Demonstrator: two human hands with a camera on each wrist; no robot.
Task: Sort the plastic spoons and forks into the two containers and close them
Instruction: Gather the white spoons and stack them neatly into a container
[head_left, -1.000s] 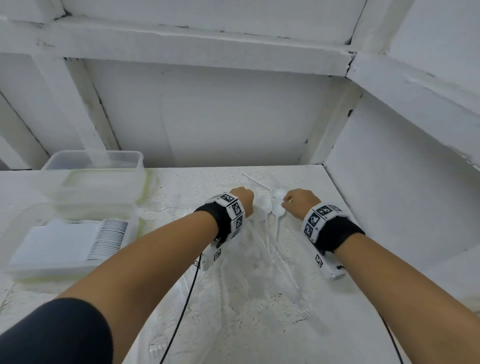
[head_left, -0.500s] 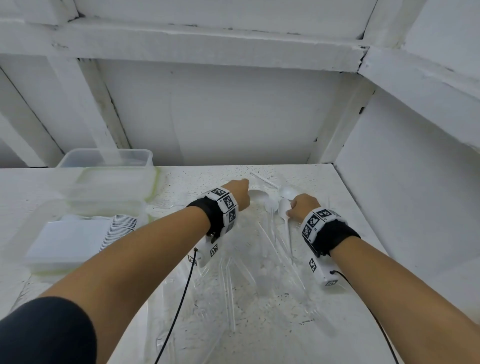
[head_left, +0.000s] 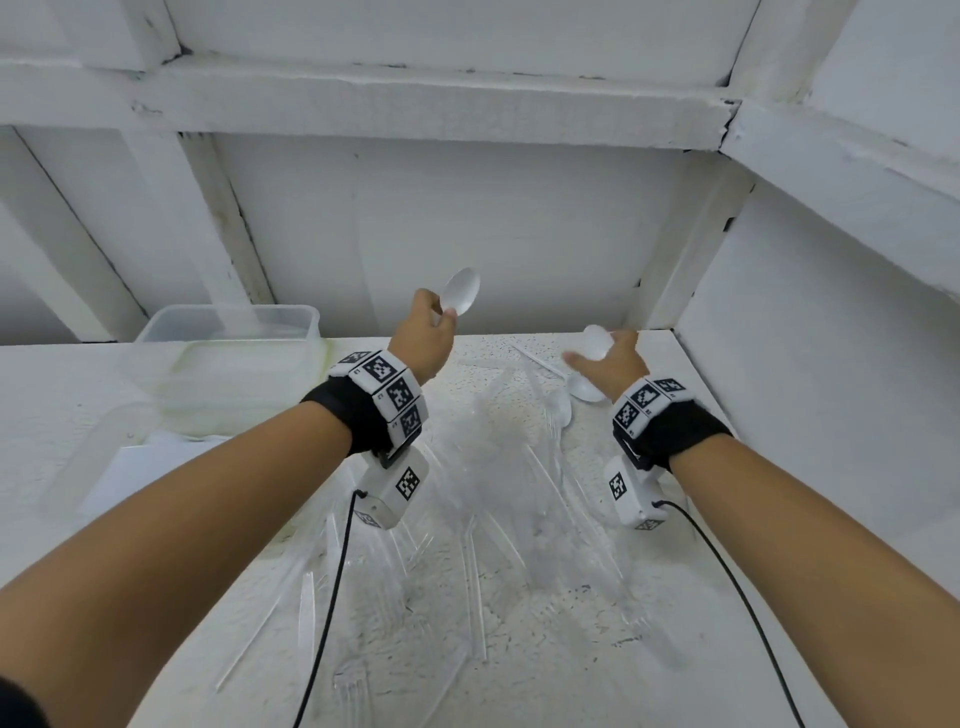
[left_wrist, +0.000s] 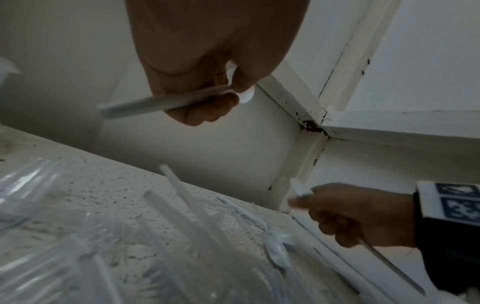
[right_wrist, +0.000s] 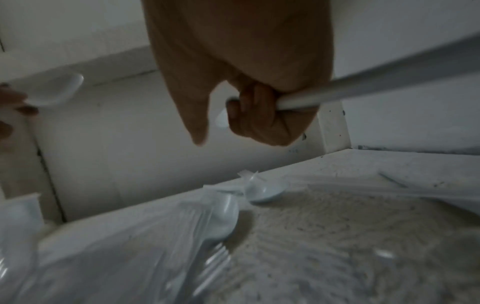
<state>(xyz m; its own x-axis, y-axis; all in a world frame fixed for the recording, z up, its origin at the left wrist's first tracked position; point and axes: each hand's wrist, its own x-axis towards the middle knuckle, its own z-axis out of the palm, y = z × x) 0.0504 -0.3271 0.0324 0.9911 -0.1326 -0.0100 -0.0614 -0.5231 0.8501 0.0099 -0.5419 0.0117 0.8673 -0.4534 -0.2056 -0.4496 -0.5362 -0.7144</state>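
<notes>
Each grip held a spoon: the left hand (head_left: 423, 338) pinched one spoon (head_left: 460, 291) at the neck, raised above the table's far edge; the right hand (head_left: 610, 364) fisted another's handle (right_wrist: 337, 92). Light, slick, brittle-looking plastic seemed best taken by the stem. Containers (head_left: 228, 353) sat far-left.

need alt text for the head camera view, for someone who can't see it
Seen from above, the left hand holds a white plastic spoon raised, while the right hand grips another spoon lower down. Below them clear plastic cutlery lies scattered on a speckled white table, with clear containers at left.
</notes>
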